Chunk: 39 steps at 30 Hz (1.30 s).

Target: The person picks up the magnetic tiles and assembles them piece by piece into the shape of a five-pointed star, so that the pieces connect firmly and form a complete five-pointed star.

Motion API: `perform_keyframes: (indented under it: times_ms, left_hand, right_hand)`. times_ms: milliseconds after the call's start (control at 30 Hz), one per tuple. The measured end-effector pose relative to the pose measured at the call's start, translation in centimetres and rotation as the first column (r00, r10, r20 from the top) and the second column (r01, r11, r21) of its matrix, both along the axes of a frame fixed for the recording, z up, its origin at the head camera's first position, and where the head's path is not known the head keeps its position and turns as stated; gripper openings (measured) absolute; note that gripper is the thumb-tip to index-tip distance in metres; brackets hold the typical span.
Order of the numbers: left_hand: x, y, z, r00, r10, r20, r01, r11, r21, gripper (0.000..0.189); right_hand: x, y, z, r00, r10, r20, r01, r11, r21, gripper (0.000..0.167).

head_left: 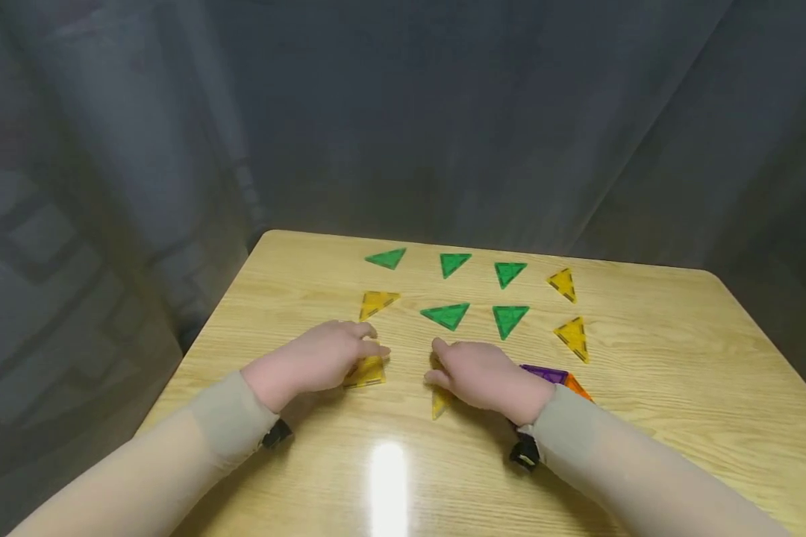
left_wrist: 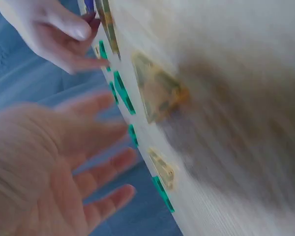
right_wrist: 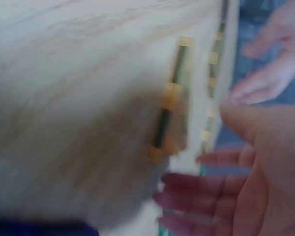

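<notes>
My left hand hovers over a yellow translucent triangle tile lying flat on the table. In the left wrist view its fingers are loosely spread, apart from the yellow tile. Close by, my right hand is over a second yellow triangle tile, partly hidden beneath it. The right wrist view shows that hand's fingers relaxed, holding nothing, with a gap to the yellow tile. Beyond the left hand lies another yellow triangle.
Several green triangles, among them one in the middle, lie farther back on the wooden table. Two yellow triangles, one of them nearer, lie at the right. Purple and orange tiles are partly hidden behind the right wrist.
</notes>
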<state>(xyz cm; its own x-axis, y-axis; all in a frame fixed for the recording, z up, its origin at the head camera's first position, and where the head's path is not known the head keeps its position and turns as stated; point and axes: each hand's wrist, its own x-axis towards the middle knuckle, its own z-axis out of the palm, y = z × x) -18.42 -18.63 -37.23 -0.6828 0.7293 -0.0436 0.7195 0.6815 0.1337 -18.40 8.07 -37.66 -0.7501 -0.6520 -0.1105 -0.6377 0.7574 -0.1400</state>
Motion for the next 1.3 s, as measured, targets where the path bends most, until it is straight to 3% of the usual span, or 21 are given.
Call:
perform_keyframes:
  times_ms: [133, 267, 400, 500, 633, 767, 933, 1100, 1200, 1300]
  left_hand:
    - [-0.6, -0.1, 0.0, 0.995, -0.097, 0.029, 0.098, 0.995, -0.029, 0.051]
    - [-1.1, -0.1, -0.5, 0.992, -0.102, 0.078, 0.104, 0.994, -0.024, 0.045]
    - [-1.5, -0.4, -1.0, 0.997, -0.013, 0.080, 0.013, 1.000, 0.005, 0.030]
    - [-1.5, -0.7, -1.4, 0.991, 0.085, 0.106, -0.087, 0.996, 0.019, 0.022]
    - [-1.1, -0.6, -2.1, 0.954, 0.241, 0.179, -0.250, 0.968, 0.027, 0.027]
    - [-0.6, 0.2, -2.8, 0.922, 0.341, 0.184, -0.354, 0.934, 0.041, 0.027]
    - [-0.2, 1.5, -3.3, 0.885, 0.427, 0.185, -0.445, 0.893, 0.071, 0.019]
    - [0.0, 2.3, -3.2, 0.838, 0.506, 0.203, -0.521, 0.853, 0.022, 0.026]
    - [0.1, 2.4, -3.2, 0.833, 0.523, 0.180, -0.528, 0.849, -0.023, 0.023]
    - [0.2, 2.3, -3.2, 0.841, 0.518, 0.156, -0.517, 0.855, -0.045, 0.015]
  right_hand:
    - [1.0, 1.2, 0.6, 0.989, 0.138, -0.051, -0.141, 0.989, -0.054, 0.032]
    - [2.1, 2.3, 0.5, 0.966, 0.240, -0.097, -0.248, 0.965, -0.083, 0.037]
    - [3.2, 3.0, 0.4, 0.971, 0.230, -0.060, -0.233, 0.971, -0.050, 0.039]
    - [3.7, 3.2, 0.4, 0.977, 0.213, -0.016, -0.213, 0.977, -0.019, 0.045]
    - [3.8, 2.8, 0.0, 0.974, 0.225, -0.010, -0.225, 0.974, -0.007, 0.045]
    - [3.9, 1.6, -0.4, 0.970, 0.241, -0.026, -0.240, 0.971, 0.015, 0.046]
    - [3.9, -0.5, -0.6, 0.968, 0.246, -0.051, -0.243, 0.968, 0.062, 0.049]
    - [4.0, -2.2, -0.7, 0.970, 0.238, -0.045, -0.233, 0.968, 0.094, 0.050]
    - [4.0, -2.7, -0.8, 0.971, 0.238, -0.035, -0.233, 0.967, 0.105, 0.050]
    - [3.9, -3.1, -0.8, 0.969, 0.243, -0.032, -0.239, 0.966, 0.102, 0.051]
